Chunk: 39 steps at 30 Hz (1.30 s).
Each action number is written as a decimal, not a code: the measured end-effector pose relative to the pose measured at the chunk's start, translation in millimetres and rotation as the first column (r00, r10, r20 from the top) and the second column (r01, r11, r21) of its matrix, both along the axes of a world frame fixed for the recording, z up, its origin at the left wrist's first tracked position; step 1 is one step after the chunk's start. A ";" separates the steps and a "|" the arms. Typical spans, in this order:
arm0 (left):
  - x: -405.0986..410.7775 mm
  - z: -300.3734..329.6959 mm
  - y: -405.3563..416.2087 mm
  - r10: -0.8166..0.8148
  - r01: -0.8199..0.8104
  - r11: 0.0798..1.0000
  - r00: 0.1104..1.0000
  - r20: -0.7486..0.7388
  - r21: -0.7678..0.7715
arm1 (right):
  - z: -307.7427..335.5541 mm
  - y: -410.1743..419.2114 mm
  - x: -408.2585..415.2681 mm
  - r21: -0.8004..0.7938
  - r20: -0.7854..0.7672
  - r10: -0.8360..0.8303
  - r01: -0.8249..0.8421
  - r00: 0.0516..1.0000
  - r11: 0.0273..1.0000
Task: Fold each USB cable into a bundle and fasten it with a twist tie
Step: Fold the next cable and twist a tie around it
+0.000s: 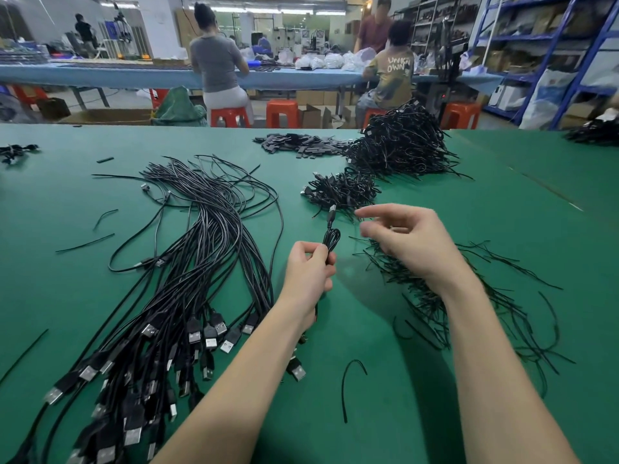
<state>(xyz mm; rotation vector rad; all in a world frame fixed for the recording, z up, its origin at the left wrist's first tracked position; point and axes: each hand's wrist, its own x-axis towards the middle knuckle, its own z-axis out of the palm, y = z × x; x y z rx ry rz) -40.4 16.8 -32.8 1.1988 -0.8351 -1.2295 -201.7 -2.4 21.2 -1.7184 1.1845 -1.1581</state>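
Note:
My left hand [308, 267] grips a folded black USB cable [331, 237] above the green table [435, 380]; its loop and small plug stick up past my fingers. My right hand [405, 241] hovers just right of the cable, over a pile of black twist ties [445, 296], with fingers loosely curled and the index finger extended toward the cable. Whether it pinches a tie I cannot tell. A long spread of loose USB cables [187, 296] lies at the left, plugs toward me.
Finished bundles sit in a small heap [341, 190] and a large heap [402, 145] at the back. Small black parts [301, 145] lie behind them. Stray ties [348, 386] are scattered on the mat. People work at a far blue table [100, 75].

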 end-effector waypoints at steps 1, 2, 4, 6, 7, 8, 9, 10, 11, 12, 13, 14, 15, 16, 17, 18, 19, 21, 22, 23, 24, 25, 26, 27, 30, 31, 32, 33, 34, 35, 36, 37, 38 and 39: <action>-0.4 0.5 0.4 -0.007 0.007 1.000 1.000 -0.005 -0.008 | -1.1 0.2 6.1 -0.023 -0.046 0.059 -0.060 0.997 0.998; -0.7 1.0 1.0 -0.016 0.016 1.000 1.000 -0.011 -0.016 | -3.5 0.0 12.2 -0.047 -0.119 0.084 -0.090 0.989 0.995; -1.0 2.2 1.6 -0.029 0.028 0.999 0.999 -0.019 -0.025 | -10.7 0.0 22.3 -0.086 -0.303 0.062 -0.092 0.951 0.992; -1.3 2.5 1.9 -0.036 0.036 0.999 0.999 -0.016 -0.027 | -14.0 0.2 27.2 -0.105 -0.405 0.014 -0.062 0.914 0.993; -1.6 2.3 2.1 -0.038 0.038 0.999 0.999 -0.010 -0.026 | -14.4 -0.2 27.2 -0.112 -0.418 -0.006 -0.045 0.908 0.993; -1.6 2.0 2.1 -0.040 0.040 0.999 0.999 -0.005 -0.022 | -14.3 -1.0 26.7 -0.122 -0.426 -0.023 -0.032 0.905 0.992; -1.9 1.9 2.2 -0.041 0.041 0.999 0.999 -0.003 -0.016 | -14.5 -1.1 26.3 -0.131 -0.436 -0.036 -0.024 0.899 0.991; -1.8 2.0 2.0 -0.042 0.042 0.999 0.999 -0.007 -0.009 | -14.8 -1.1 26.5 -0.137 -0.445 -0.046 -0.017 0.894 0.990; -1.8 2.0 1.5 -0.045 0.045 0.999 0.999 -0.016 -0.003 | -15.0 -1.1 26.8 -0.139 -0.449 -0.053 -0.011 0.892 0.990; -1.7 2.3 0.8 -0.052 0.052 0.999 0.998 -0.032 0.000 | -14.9 -1.3 27.3 -0.137 -0.448 -0.058 -0.004 0.892 0.991; -1.7 2.5 0.1 -0.061 0.061 0.998 0.997 -0.048 0.001 | -14.7 -1.5 27.8 -0.132 -0.445 -0.061 0.002 0.894 0.991; -1.4 2.6 -0.7 -0.068 0.068 0.998 0.996 -0.062 0.000 | -14.0 -1.4 28.3 -0.121 -0.440 -0.058 0.004 0.896 0.993; -1.2 2.6 -1.5 -0.063 0.064 0.998 0.995 -0.071 0.003 | -13.3 -1.1 28.4 -0.104 -0.435 -0.050 0.005 0.899 0.995; -0.9 2.0 -2.0 -0.048 0.049 0.999 0.996 -0.075 0.011 | -12.6 -0.3 28.3 -0.077 -0.424 -0.038 0.006 0.905 0.997; -0.7 1.5 -2.6 -0.033 0.034 0.999 0.996 -0.084 0.019 | -12.0 0.6 28.1 -0.036 -0.395 -0.022 0.009 0.918 0.999; -0.4 1.1 -3.3 -0.023 0.026 0.999 0.994 -0.104 0.024 | -11.4 1.6 27.2 0.029 -0.332 0.000 0.010 0.943 1.000; -0.4 1.0 -3.8 -0.021 0.024 0.999 0.991 -0.132 0.027 | -11.2 2.4 25.9 0.121 -0.234 0.024 0.004 0.972 0.993; 0.6 1.7 -4.3 -0.023 0.028 0.999 0.984 -0.175 0.029 | -12.4 2.9 22.9 0.343 -0.003 0.037 -0.033 0.999 0.939; 0.9 1.8 -4.5 -0.025 0.031 0.999 0.983 -0.182 0.030 | -13.7 2.8 21.4 0.436 0.084 0.013 -0.048 0.996 0.899; 1.1 1.9 -4.5 -0.029 0.035 0.999 0.982 -0.185 0.028 | -15.6 1.9 20.3 0.508 0.146 -0.018 -0.060 0.989 0.859; 1.1 2.3 -4.3 -0.037 0.042 0.999 0.981 -0.190 0.024 | -17.6 0.8 19.7 0.561 0.195 -0.047 -0.072 0.980 0.824; 0.8 3.1 -4.0 -0.050 0.055 0.998 0.978 -0.201 0.019 | -19.7 -0.4 19.6 0.598 0.235 -0.072 -0.086 0.969 0.797; 0.8 4.0 -3.7 -0.071 0.075 0.997 0.973 -0.218 0.010 | -21.7 -1.8 19.8 0.621 0.266 -0.090 -0.100 0.960 0.777; 1.1 5.2 -3.5 -0.102 0.104 0.995 0.964 -0.245 -0.006 | -23.3 -3.2 19.9 0.635 0.294 -0.102 -0.115 0.950 0.764; 4.8 9.1 -0.7 -0.251 0.239 0.968 0.920 -0.301 -0.076 | -25.4 -5.8 15.3 0.661 0.408 -0.147 -0.180 0.901 0.729; 5.6 9.7 1.1 -0.311 0.297 0.950 0.906 -0.288 -0.094 | -25.7 -6.6 11.9 0.663 0.448 -0.160 -0.207 0.880 0.720; 6.0 10.0 3.2 -0.369 0.353 0.929 0.890 -0.267 -0.110 | -26.0 -7.1 7.9 0.657 0.476 -0.157 -0.232 0.865 0.717; 6.5 10.1 5.0 -0.420 0.401 0.908 0.874 -0.245 -0.123 | -26.0 -7.4 4.5 0.647 0.488 -0.140 -0.250 0.861 0.720; 7.2 10.1 6.1 -0.459 0.440 0.888 0.859 -0.225 -0.133 | -25.7 -7.5 1.8 0.637 0.487 -0.121 -0.257 0.865 0.727; 8.1 10.0 6.9 -0.488 0.468 0.872 0.848 -0.207 -0.139 | -26.0 -8.1 -0.6 0.625 0.478 -0.109 -0.250 0.872 0.740; 9.2 10.6 7.3 -0.509 0.489 0.860 0.840 -0.189 -0.144 | -26.6 -9.2 -3.2 0.609 0.462 -0.101 -0.233 0.881 0.758; 9.8 11.2 7.5 -0.522 0.503 0.852 0.837 -0.165 -0.147 | -26.5 -9.8 -5.3 0.588 0.437 -0.087 -0.211 0.895 0.780; 10.2 11.7 7.3 -0.529 0.512 0.847 0.838 -0.133 -0.144 | -25.4 -9.7 -7.5 0.556 0.400 -0.056 -0.194 0.915 0.808; 10.0 12.1 7.4 -0.529 0.516 0.846 0.844 -0.089 -0.136 | -23.4 -9.3 -10.0 0.509 0.360 -0.006 -0.191 0.933 0.839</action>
